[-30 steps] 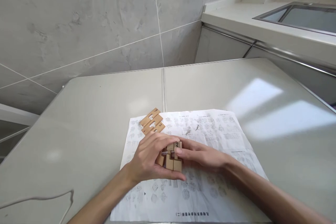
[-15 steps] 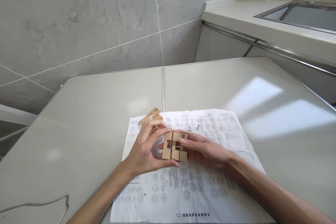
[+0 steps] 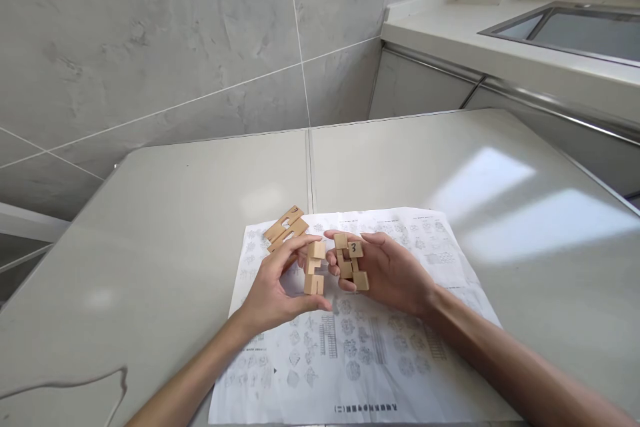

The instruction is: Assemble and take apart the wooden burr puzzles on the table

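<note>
Left hand (image 3: 273, 290) is gripping a notched wooden block (image 3: 313, 267) – fingers at the far end, thumb at the near end, notches facing right. Right hand (image 3: 395, 275) cradles a wooden block cluster (image 3: 345, 269) in curled fingers; thumb is up and off it. Cluster looks like several notched bars fitted together, gaps visible between them, a black "3" on one face. Block and cluster are just beside each other, apart, both held over the middle of the printed sheet (image 3: 373, 380). Sheet is creased, covered in small line diagrams, lying flat on the counter (image 3: 130, 247). Flat slotted wooden pieces (image 3: 274, 233) sit just beyond the left hand, overlapping the sheet's far edge at its left corner – nearest part hidden by fingers, so can't count them. Thin cable (image 3: 60, 385) on the counter, near left, well apart from the sheet. Grey tiled wall (image 3: 190, 33) behind.
</note>
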A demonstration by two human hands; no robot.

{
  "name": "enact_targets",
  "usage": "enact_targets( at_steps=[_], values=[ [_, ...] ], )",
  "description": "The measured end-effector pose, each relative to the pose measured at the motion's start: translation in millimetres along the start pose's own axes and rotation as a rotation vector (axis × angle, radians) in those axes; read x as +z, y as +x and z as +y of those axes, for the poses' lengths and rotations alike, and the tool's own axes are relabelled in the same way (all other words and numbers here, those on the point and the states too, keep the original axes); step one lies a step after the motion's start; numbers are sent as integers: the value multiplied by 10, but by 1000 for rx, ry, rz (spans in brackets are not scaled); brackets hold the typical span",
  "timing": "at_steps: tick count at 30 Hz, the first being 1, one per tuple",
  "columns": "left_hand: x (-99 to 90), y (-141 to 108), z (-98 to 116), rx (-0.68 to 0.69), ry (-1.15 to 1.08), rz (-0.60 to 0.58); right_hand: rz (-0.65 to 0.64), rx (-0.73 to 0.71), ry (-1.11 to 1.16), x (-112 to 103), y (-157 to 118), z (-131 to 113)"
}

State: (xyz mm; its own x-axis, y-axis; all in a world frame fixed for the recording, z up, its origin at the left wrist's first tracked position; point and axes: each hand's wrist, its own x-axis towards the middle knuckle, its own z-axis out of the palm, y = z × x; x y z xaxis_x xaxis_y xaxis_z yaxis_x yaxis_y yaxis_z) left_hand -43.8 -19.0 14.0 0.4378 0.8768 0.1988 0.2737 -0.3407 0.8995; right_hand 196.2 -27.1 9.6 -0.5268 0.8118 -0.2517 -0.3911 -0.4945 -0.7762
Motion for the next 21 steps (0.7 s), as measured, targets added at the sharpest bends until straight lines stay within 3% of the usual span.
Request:
enact_targets(
  at_steps=[4, 10, 17, 21],
  values=[
    [18, -1, -11, -11, -6, -9, 4, -19, 111, 3, -14, -26],
    [32, -22, -61, -16, 16, -5, -44, -25, -2, 0, -36, -16],
    [53, -35, -65, -48, -26, -24, -115, -42, 120, -24, -54, 17],
    [59, -28, -29, -84, -66, -39, -173, -18, 82, -68, -24, 38]
  ],
)
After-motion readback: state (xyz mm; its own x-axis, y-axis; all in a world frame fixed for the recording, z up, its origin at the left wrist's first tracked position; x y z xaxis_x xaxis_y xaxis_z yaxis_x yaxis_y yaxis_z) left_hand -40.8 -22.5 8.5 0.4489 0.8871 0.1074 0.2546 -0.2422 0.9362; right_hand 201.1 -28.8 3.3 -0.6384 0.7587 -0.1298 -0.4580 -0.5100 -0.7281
